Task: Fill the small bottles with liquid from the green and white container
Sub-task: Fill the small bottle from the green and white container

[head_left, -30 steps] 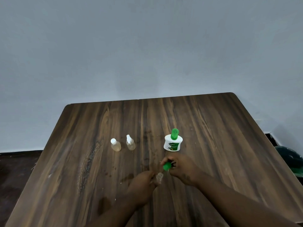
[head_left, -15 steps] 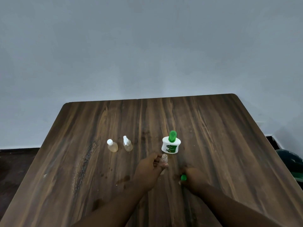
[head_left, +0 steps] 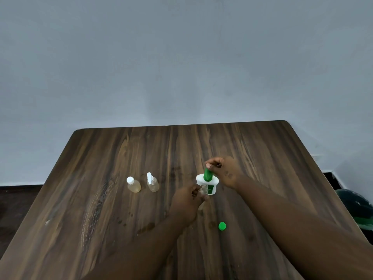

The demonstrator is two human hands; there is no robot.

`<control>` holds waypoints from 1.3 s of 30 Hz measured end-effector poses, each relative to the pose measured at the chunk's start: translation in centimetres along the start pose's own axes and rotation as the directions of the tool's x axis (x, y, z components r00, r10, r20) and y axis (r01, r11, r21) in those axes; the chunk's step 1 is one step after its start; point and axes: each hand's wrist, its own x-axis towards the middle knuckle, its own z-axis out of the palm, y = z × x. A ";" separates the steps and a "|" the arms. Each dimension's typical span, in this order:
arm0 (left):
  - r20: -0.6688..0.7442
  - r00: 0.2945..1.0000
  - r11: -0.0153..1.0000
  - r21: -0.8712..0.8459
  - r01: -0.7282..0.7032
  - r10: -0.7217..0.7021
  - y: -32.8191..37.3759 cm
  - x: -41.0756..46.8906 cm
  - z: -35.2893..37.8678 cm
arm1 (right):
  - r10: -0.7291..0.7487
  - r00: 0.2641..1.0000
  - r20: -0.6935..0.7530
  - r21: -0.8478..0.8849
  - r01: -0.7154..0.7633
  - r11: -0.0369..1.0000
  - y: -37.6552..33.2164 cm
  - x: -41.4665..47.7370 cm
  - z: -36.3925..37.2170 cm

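Observation:
The white container with the green pump top stands near the middle of the wooden table. My right hand is over it, fingertips touching the top of the green pump. My left hand holds a small clear uncapped bottle right in front of the container. A small green cap lies on the table nearer to me. Two small bottles with yellowish liquid stand to the left: one with a white round cap and one with a white spray top.
The table's far edge meets a plain grey wall. A dark green object sits on the floor past the table's right edge. Dark stains mark the wood near my left forearm.
My right hand set the green cap down on the table and rose to the pump top. My left hand brought the clear bottle up against the container.

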 end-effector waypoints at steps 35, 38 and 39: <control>-0.038 0.998 0.993 0.101 -0.053 0.058 2.5 0.1 -0.1 | 0.091 0.996 0.012 -0.027 -0.091 0.996 0.4 -0.5 1.2; -0.057 0.997 0.996 0.076 -0.045 0.049 3.0 0.2 -0.1 | 0.108 0.994 0.037 0.038 -0.109 0.993 0.2 -0.4 0.7; -0.056 0.998 0.997 0.075 -0.037 0.041 3.2 0.3 -0.2 | 0.117 0.992 0.047 0.040 -0.119 0.992 0.1 -0.4 0.4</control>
